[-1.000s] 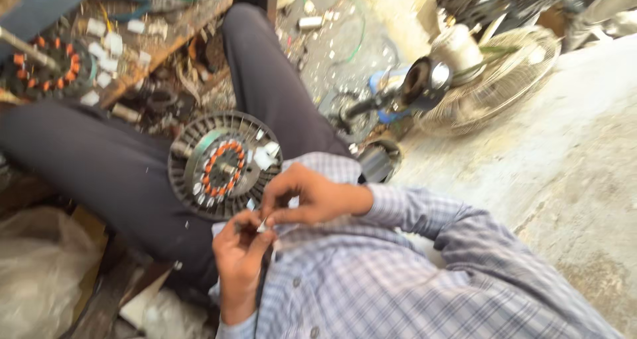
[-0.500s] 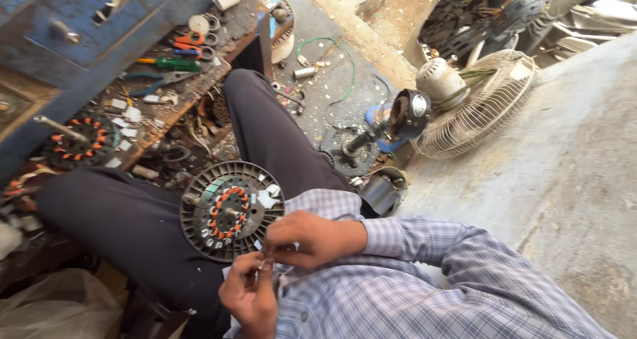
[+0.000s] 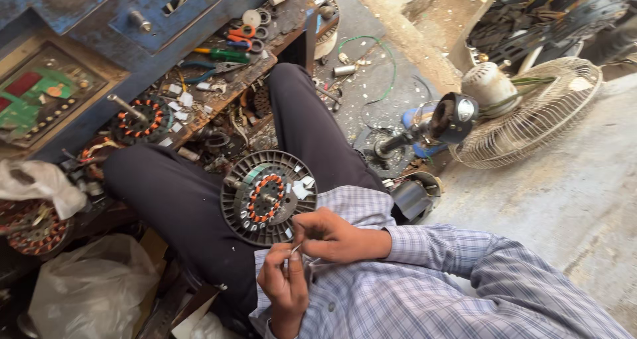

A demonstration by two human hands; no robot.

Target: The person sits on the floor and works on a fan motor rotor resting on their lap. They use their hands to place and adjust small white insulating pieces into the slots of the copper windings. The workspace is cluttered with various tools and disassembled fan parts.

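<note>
A round grey motor housing [image 3: 268,197], ribbed at the rim, with copper-orange windings ringed about a central shaft, lies flat on the seated person's lap, face and shaft pointing up toward the camera. Just below it, the left hand [image 3: 285,287] rises upright from the wrist, fingers pinched narrowly on a small pale wire piece [image 3: 292,250]; its material is too small to tell. The right hand [image 3: 332,235] reaches in from the right, forearm in a checked sleeve [image 3: 451,253], fingertips closed on the same piece. A wire fan guard [image 3: 531,116] lies well apart on the concrete.
</note>
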